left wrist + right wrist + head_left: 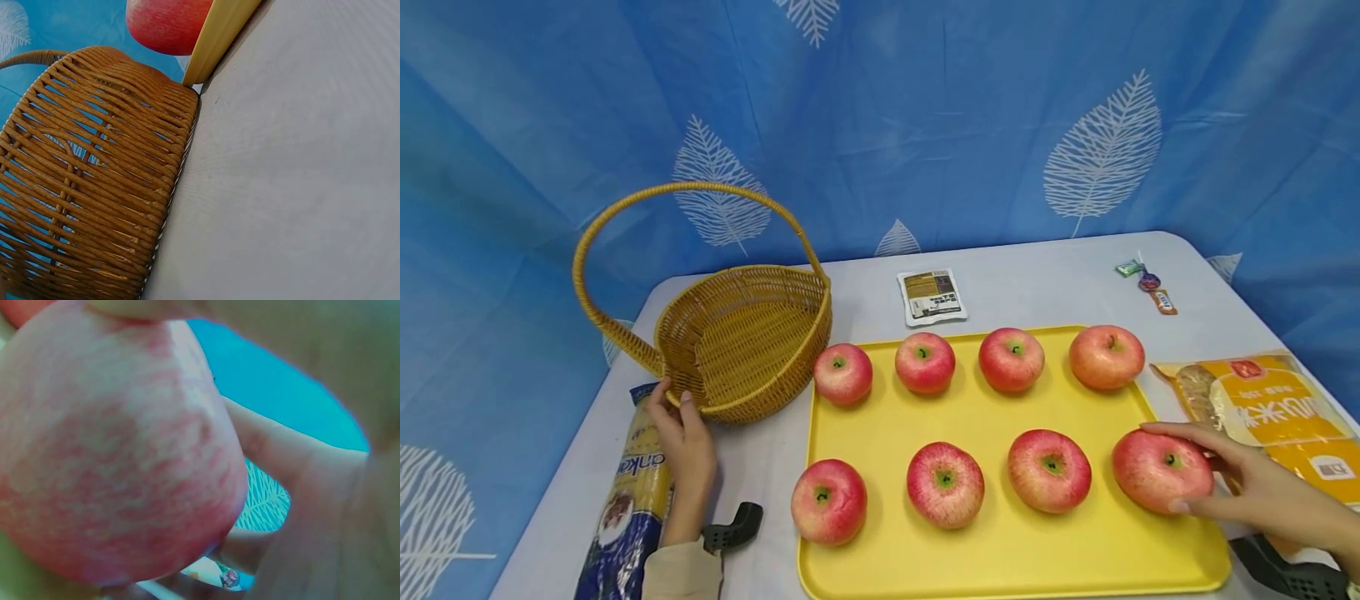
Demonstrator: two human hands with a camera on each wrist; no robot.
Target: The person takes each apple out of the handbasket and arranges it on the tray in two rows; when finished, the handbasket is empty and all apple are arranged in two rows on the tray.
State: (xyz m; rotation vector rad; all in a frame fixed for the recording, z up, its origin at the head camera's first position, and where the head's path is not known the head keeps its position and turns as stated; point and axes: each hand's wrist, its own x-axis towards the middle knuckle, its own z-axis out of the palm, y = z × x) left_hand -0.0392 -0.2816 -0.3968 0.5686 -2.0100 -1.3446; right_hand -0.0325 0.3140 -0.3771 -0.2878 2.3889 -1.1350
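Observation:
A yellow tray (1000,550) carries several red apples in two rows. My right hand (1165,468) grips the front-right apple (1146,479), forefinger over its top and thumb at its near side; the apple still sits on the tray. In the right wrist view this apple (112,456) fills the frame with my fingers (300,469) curled behind it. My left hand (672,400) holds the near-left rim of an empty wicker basket (745,342), thumb on the rim. The left wrist view shows the basket wall (94,187), the tray edge (219,37) and one apple (165,22).
A long noodle packet (632,500) lies under my left forearm. A yellow bag (1270,408) lies right of the tray. A small sachet (931,296) and some sweets (1150,283) lie at the back of the white table (300,175). Blue leaf-print cloth hangs behind.

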